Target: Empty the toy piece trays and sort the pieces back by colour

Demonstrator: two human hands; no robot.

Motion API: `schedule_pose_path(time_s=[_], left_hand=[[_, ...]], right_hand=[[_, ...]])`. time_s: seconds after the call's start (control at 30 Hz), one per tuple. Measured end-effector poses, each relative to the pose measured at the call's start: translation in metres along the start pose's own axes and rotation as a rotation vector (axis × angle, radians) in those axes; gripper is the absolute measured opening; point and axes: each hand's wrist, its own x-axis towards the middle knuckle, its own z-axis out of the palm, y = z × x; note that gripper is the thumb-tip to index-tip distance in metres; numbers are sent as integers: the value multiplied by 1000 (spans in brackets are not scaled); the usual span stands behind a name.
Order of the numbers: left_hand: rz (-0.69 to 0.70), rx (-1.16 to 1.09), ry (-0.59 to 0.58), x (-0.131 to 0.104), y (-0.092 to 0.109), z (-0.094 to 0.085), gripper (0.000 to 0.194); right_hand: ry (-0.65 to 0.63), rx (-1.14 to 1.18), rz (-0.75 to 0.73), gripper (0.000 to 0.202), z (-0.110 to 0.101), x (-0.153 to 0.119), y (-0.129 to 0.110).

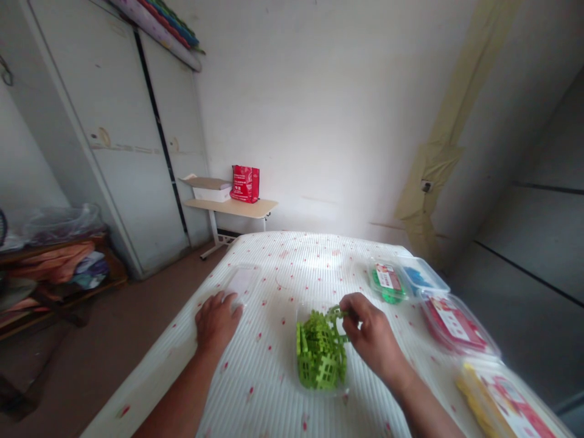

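Observation:
A clear plastic box full of green plastic lattice pieces sits on the table in front of me. Over its far right corner, my right hand is closed, pinching a green lattice piece at the box's edge. My left hand rests on the left side of the table with its fingers apart. It lies at the near end of a clear plastic lid with a pale label; whether the fingertips touch the lid is hard to tell.
Along the table's right side stand clear boxes: one with green pieces, one with blue pieces, a pink one and a yellow one. A small desk behind holds a red bag and a white box.

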Motion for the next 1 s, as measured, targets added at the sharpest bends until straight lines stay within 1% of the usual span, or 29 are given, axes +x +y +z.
schedule_pose_path(time_s=[0.1,0.17,0.23,0.27,0.3,0.33,0.4,0.43,0.5,0.57,0.63,0.77,0.9,1.0], left_hand=[[6,-1,-1,-1,1,0,37],[-7,-1,-1,-2,1,-1,36],[-27,-19,39,-4,4,-4,36],[-18,-50,79,-7,6,-7,35],[21,-101,126,-10,8,-10,33],[97,-172,172,-15,12,-15,30],[333,-348,232,-28,23,-26,25],[462,-433,239,-36,30,-32,25],[650,-542,231,-53,45,-42,23],[751,-554,206,-67,58,-49,22],[777,-524,182,-75,67,-51,22],[796,-466,138,-78,73,-48,29],[817,-461,75,-84,77,-44,44],[804,-485,-9,-87,80,-38,51]], right_hand=[[-69,-80,-48,18,-2,-5,-4],[-105,-64,-40,18,1,-7,-3],[-91,9,-4,19,5,-10,-2],[-65,51,21,18,7,-11,-1],[-34,89,47,17,9,-12,0],[-4,120,70,16,10,-13,0],[35,153,93,13,11,-15,1],[47,155,93,12,11,-16,2],[75,124,66,11,9,-18,2],[113,54,23,12,5,-20,2],[131,-13,-16,13,1,-23,0],[69,-49,-33,15,-4,-29,-5],[15,-14,-9,15,1,-33,-8],[-7,70,62,13,6,-34,-9]])
